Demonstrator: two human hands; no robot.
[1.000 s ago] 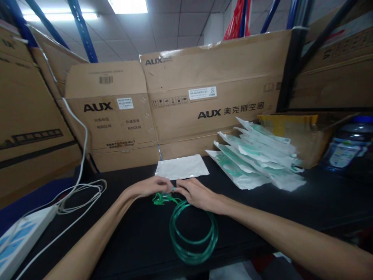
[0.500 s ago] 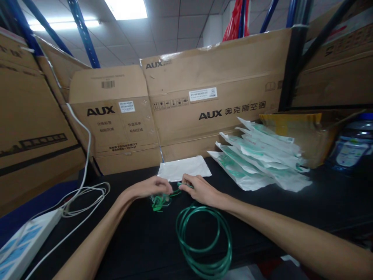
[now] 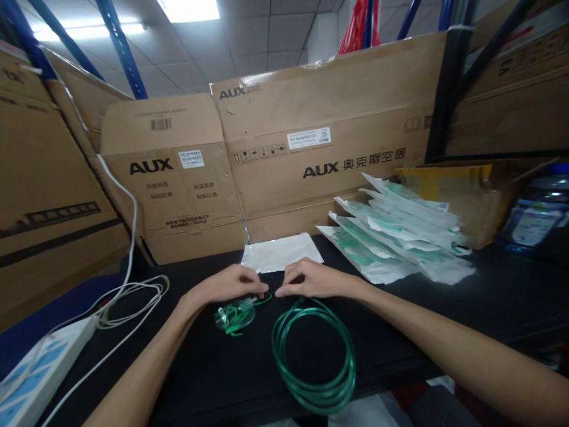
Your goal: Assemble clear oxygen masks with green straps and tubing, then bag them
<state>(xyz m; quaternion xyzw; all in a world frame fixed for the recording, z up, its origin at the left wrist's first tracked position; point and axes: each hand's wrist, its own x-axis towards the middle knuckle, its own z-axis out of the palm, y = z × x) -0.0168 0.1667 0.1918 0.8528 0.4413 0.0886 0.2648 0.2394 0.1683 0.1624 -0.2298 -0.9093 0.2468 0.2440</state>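
Observation:
A clear oxygen mask with green straps [image 3: 235,317] lies on the black table, just below my left hand [image 3: 240,281]. That hand is closed in a pinch, and a thin green cord [image 3: 265,299] runs from the mask to its fingertips. My right hand [image 3: 309,279] is also pinched, its fingertips a short gap from the left ones; whatever it holds is hidden. Below the right hand lies a coil of green tubing [image 3: 313,362], its upper end passing close under the palm. Behind both hands a flat white pouch [image 3: 282,252] rests on the table.
A stack of white packets with green contents [image 3: 391,237] lies at the right, before an open cardboard box [image 3: 466,201] and a blue-capped bottle [image 3: 536,213]. At the left are a power strip [image 3: 48,362] and white cable [image 3: 133,296]. Cardboard panels [image 3: 284,166] stand behind.
The mask has shifted left and toward me and lies flatter. My left hand has moved slightly right, and my right hand's fingers have closed into a lower pinch.

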